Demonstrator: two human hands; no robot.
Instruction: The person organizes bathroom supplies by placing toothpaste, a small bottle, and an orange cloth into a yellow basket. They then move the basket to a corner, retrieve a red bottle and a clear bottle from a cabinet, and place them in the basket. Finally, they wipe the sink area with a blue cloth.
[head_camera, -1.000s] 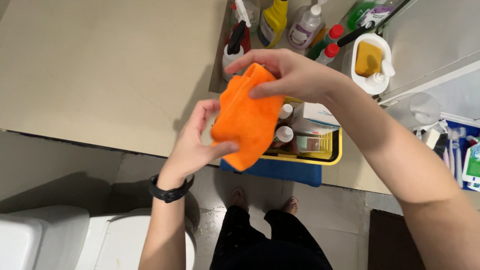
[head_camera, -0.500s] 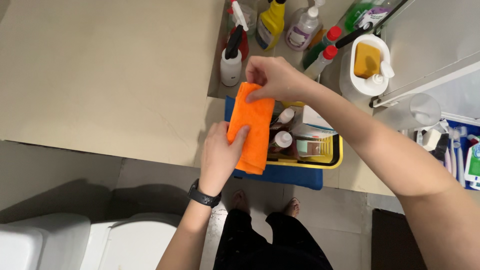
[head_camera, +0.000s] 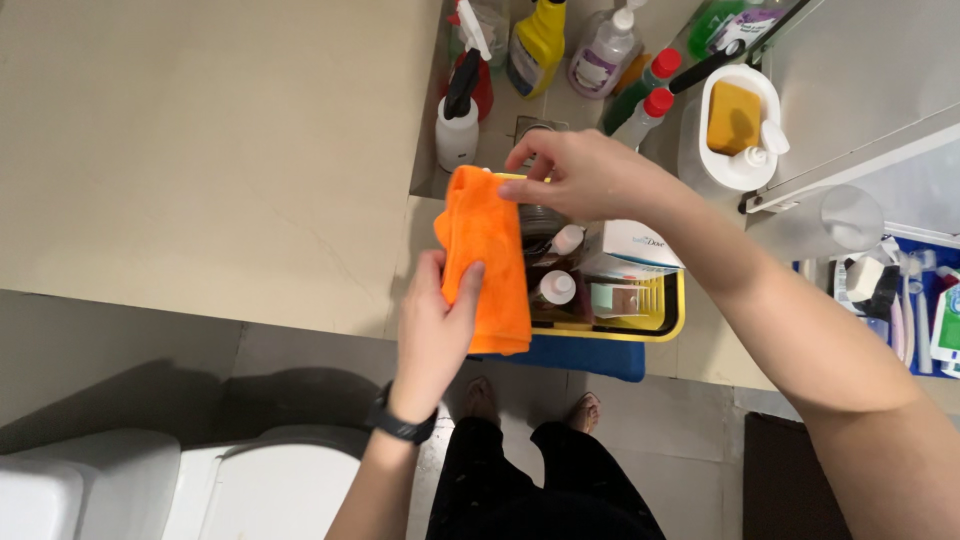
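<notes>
1. Orange cloth (head_camera: 487, 258): hides the yellow basket's (head_camera: 668, 312) left side.
2. Blue towel (head_camera: 570, 355): mostly covered by the basket.
3. Yellow spray bottle (head_camera: 536, 45): top cut off by the frame's upper edge.
4. Toothbrushes (head_camera: 908, 305): too small to distinguish.

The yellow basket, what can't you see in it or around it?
Head view, the only one:
- Basket: its left side is hidden behind the orange cloth held by the left hand and right hand.
- Blue mat: mostly under the basket.
- Green bottle: cut off by the top edge.
- Toothbrushes: too small to count.
</notes>
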